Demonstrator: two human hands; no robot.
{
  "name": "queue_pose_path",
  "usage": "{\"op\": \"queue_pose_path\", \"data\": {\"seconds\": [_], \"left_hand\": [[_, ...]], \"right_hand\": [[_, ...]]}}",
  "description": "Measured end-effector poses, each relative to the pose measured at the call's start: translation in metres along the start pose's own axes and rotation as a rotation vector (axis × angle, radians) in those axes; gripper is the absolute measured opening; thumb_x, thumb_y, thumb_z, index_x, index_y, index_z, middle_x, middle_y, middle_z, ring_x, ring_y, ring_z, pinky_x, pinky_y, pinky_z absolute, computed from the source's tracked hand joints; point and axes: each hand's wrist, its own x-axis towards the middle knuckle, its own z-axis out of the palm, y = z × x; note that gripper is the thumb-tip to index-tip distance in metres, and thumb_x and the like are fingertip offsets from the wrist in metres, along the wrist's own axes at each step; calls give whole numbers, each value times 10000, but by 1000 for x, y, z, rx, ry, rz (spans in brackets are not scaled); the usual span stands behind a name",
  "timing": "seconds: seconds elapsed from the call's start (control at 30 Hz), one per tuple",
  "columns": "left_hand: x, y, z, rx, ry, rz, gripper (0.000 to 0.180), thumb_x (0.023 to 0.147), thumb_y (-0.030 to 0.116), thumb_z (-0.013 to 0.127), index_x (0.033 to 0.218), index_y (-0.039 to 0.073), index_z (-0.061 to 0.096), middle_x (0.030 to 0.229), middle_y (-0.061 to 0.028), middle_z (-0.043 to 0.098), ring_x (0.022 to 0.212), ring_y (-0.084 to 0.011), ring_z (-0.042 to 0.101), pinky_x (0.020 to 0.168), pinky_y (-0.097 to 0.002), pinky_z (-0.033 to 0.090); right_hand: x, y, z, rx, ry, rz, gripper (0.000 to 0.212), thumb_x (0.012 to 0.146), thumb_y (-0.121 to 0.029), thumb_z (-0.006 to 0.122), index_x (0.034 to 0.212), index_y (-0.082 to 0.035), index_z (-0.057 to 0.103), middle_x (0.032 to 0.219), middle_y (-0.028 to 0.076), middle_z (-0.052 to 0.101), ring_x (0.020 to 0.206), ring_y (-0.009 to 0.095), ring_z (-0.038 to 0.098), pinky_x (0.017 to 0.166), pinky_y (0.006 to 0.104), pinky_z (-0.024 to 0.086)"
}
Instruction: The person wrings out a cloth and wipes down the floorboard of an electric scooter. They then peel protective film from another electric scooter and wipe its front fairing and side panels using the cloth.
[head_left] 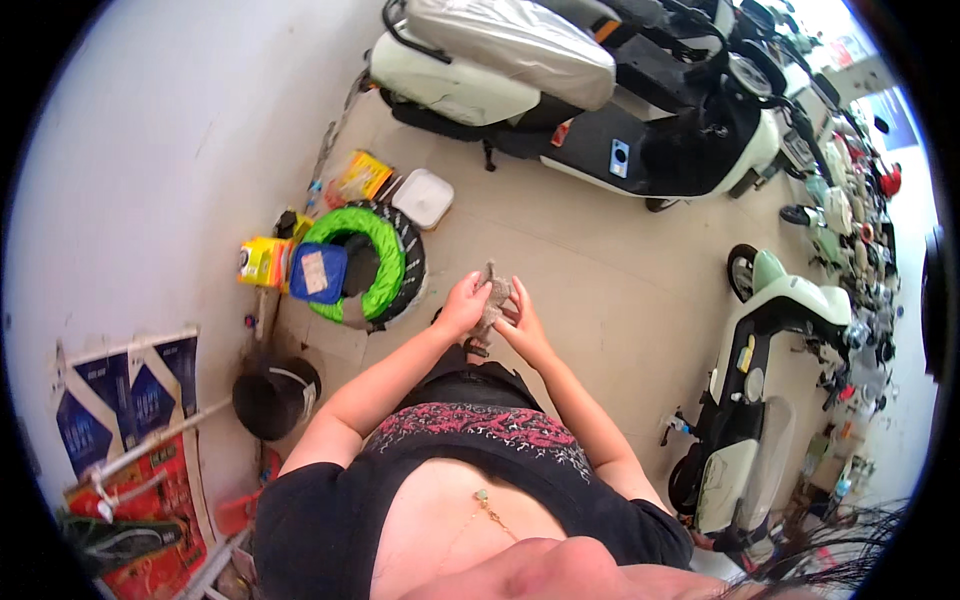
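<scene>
In front of my body, both hands hold a crumpled grey-brown cloth (pixel 497 297), which looks like a rag. My left hand (pixel 464 304) grips its left side, with the fingers closed round it. On the other side my right hand (pixel 526 326) is curled against the cloth, thumb and fingers on its edge. A short end of the cloth sticks up above my hands. Left of my hands are tyres (pixel 412 262) on the floor, with a bright green wrapped ring (pixel 392 240) among them and a blue lid or tub (pixel 318 272) on top.
A white scooter (pixel 460 90) with a silver seat cover stands ahead. Another scooter (pixel 735 400) stands on the right, with many more beyond. A white tub (pixel 423 198) and yellow packages (pixel 366 176) lie by the tyres. A black bucket (pixel 268 402) stands near the left wall.
</scene>
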Motion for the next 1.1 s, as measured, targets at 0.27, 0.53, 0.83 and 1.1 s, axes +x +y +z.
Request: {"op": "queue_pose_path", "data": {"seconds": [0.27,0.53,0.83,1.1], "left_hand": [[2,88,78,1037,-805,516,195,825,182,464,976,70,515,802,-172,557,709,-352,523,607,-385,425],[56,156,163,389,-821,292,209,886,149,419,1035,24,497,909,-36,554,846,-110,530,741,-261,433],[118,148,231,207,-484,153,229,900,180,400,1045,30,494,935,-18,546,865,-80,513,759,-226,417],[148,176,254,306,-539,160,245,900,170,393,1078,25,478,980,-24,531,907,-86,495,794,-243,405]], "right_hand": [[-7,-22,-70,-80,80,-194,618,652,-88,651,1212,-79,390,1243,123,393,1104,236,419,882,334,361],[15,16,-167,-368,-157,-66,225,742,-166,579,923,-35,557,1077,98,514,1041,169,459,846,319,378],[85,-3,-253,154,8,-88,553,702,-145,636,1177,-83,358,1200,95,410,1136,232,356,963,366,265],[188,-70,-285,-76,-299,-290,787,591,-151,735,1255,-78,317,1228,116,408,1147,229,366,959,329,285]]}}
